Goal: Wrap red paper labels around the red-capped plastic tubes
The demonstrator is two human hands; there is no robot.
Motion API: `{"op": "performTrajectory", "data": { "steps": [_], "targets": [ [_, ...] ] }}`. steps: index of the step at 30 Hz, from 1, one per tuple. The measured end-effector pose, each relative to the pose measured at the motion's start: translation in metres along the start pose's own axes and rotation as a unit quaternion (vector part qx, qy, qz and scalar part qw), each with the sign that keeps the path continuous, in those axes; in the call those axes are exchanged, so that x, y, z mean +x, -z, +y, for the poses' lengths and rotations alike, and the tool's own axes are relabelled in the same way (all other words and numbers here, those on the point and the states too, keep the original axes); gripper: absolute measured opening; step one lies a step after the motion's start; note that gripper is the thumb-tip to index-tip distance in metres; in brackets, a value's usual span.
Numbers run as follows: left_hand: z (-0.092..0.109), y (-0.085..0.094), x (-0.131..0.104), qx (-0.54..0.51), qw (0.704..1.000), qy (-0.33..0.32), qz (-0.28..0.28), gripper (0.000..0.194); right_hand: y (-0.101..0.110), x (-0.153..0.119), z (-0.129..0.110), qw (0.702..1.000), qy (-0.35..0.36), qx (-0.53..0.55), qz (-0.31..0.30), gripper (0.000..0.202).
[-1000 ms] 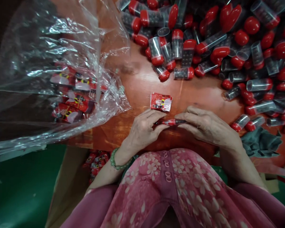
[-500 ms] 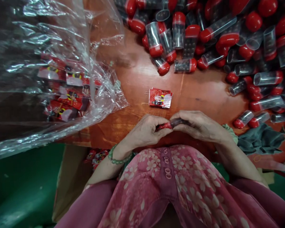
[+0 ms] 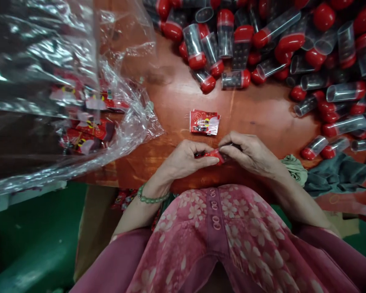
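In front of my chest, my left hand (image 3: 189, 158) grips a small red, glossy packet (image 3: 214, 154) between thumb and fingers. My right hand (image 3: 247, 152) pinches its right end, where a clear, darker part shows. Fingers hide much of it, so its full shape cannot be made out. Just beyond the hands, a small stack of red printed cards (image 3: 204, 123) lies on the brown tabletop (image 3: 167, 97).
Many clear tubes with red caps (image 3: 236, 79) are heaped at the back and right. A large clear plastic bag (image 3: 131, 118) with red printed packets (image 3: 91, 128) covers the left. Crumpled dark cloth (image 3: 338, 175) lies at right; an open carton (image 3: 93, 228) stands below the table edge.
My right hand has shifted slightly up, its fingers now pinching the end of the red packet. More of the packet's red face shows, and less of the dark clear part. The view has shifted slightly.
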State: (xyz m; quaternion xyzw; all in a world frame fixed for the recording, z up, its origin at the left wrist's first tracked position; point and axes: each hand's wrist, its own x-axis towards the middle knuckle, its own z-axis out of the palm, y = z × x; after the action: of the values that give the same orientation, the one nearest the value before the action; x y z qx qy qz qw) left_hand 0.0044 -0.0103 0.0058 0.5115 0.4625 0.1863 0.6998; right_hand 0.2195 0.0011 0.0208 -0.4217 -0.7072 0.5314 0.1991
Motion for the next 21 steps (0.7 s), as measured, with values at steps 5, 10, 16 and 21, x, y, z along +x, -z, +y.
{"op": "performTrajectory", "data": {
  "steps": [5, 10, 16, 21],
  "targets": [
    [-0.009, -0.002, -0.006, -0.095, 0.993, -0.026, 0.065, 0.04, -0.008, -0.006, 0.008, 0.987, -0.049, 0.127, 0.087, 0.025],
    [-0.019, -0.023, -0.011, -0.325, 0.922, -0.135, 0.162, 0.053, -0.02, 0.001, 0.013, 0.945, -0.075, 0.26, 0.186, 0.04],
    [-0.01, -0.044, 0.003, -0.359, 0.888, -0.12, 0.263, 0.037, -0.031, 0.007, -0.002, 0.946, -0.069, 0.29, 0.129, 0.049],
    [-0.01, -0.038, 0.008, -0.365, 0.881, -0.105, 0.281, 0.042, -0.026, -0.005, -0.001, 0.978, -0.069, 0.197, 0.02, 0.043]
  ]
}}
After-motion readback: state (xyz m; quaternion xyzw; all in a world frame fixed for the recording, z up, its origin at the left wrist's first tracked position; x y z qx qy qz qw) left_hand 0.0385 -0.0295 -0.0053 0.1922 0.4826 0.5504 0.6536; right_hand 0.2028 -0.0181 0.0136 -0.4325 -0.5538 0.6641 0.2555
